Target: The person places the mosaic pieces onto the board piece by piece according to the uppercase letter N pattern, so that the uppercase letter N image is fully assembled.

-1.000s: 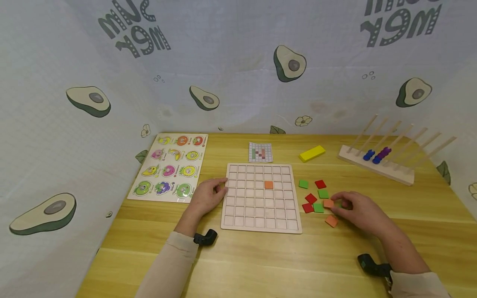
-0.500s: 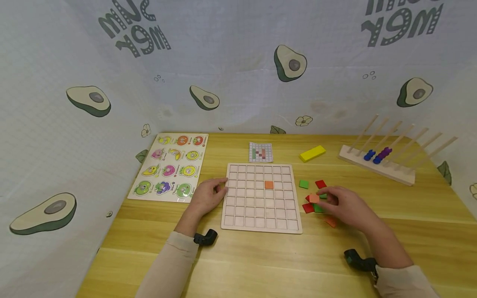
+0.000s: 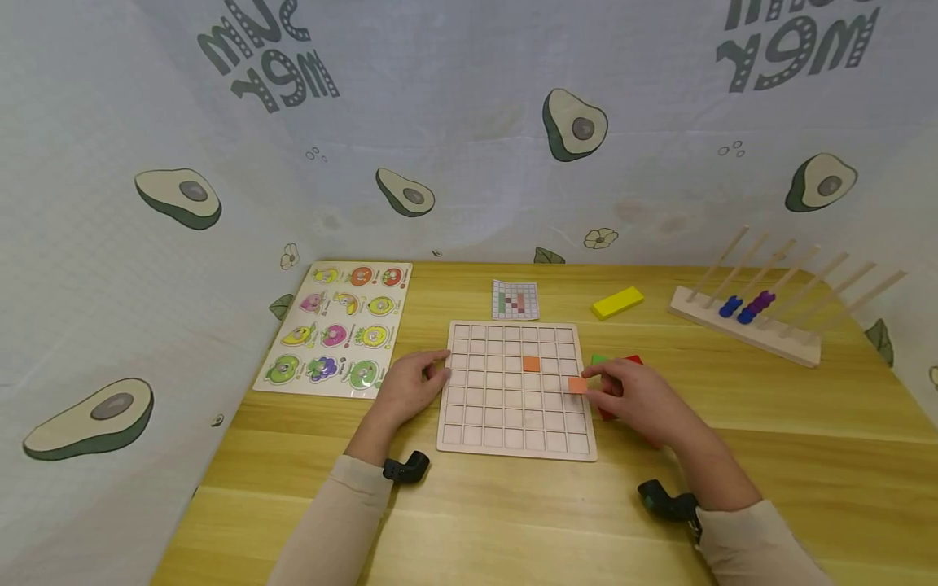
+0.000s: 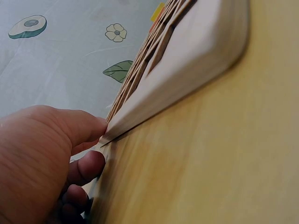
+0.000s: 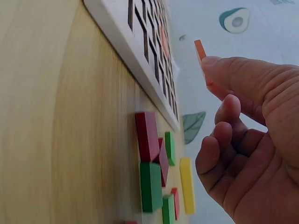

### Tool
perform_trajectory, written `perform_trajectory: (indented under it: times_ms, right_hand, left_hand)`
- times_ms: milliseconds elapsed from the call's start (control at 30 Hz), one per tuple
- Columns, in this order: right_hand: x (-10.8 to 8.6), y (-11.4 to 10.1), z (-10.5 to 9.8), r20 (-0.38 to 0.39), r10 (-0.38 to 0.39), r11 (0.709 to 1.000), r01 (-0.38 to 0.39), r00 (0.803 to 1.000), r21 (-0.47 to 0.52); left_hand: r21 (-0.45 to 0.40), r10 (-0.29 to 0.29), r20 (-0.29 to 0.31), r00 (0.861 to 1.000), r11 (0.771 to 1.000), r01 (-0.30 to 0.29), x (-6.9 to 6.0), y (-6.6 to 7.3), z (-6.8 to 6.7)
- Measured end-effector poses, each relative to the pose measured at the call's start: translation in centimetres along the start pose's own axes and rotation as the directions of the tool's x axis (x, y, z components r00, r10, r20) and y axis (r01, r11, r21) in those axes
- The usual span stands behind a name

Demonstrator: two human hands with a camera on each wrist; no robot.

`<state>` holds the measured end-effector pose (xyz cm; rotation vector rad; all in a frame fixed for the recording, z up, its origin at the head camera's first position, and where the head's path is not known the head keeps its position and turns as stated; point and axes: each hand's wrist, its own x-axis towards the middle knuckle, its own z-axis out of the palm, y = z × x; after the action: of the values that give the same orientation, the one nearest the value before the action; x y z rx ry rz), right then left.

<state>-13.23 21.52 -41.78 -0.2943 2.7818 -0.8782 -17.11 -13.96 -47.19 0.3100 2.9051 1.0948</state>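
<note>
In the head view a pale wooden grid board (image 3: 516,452) lies on the table with one orange tile (image 3: 531,365) in a cell. My left hand (image 3: 406,386) touches the board's left edge with thumb and index fingertip; the left wrist view shows these fingers (image 4: 88,126) against the rim. My right hand (image 3: 639,397) pinches a second orange tile (image 3: 577,385) over the board's right edge. In the right wrist view this tile (image 5: 200,50) is tilted and apart from the board (image 5: 126,53). Red tiles (image 5: 147,136) and green tiles (image 5: 151,186) lie beside the board, partly hidden by that hand in the head view.
Behind the board lies a small printed grid card (image 3: 515,300), with a yellow block (image 3: 618,303) to its right. A wooden peg rack (image 3: 747,330) with blue and purple beads stands at the back right. A fruit puzzle board (image 3: 333,330) lies at the left.
My right hand has lifted the orange tile from the loose pile and carried it left to the board's right edge. My left hand has stayed at the board's left edge.
</note>
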Motion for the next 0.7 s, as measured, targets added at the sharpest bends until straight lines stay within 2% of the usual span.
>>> perform_trajectory:
  times_ms: [433, 700]
  right_hand:
    - [1.8, -1.7, 1.9, 0.016, -0.062, 0.997, 0.061, 0.998, 0.05]
    - [2.9, -2.5, 3.0, 0.03, -0.032, 0.999, 0.031, 0.999, 0.028]
  left_hand:
    - [0.005, 0.004, 0.005, 1.0, 1.0, -0.004, 0.0, 0.0, 0.0]
    - [-0.003, 0.004, -0.001, 1.0, 1.0, -0.004, 0.1, -0.1, 0.1]
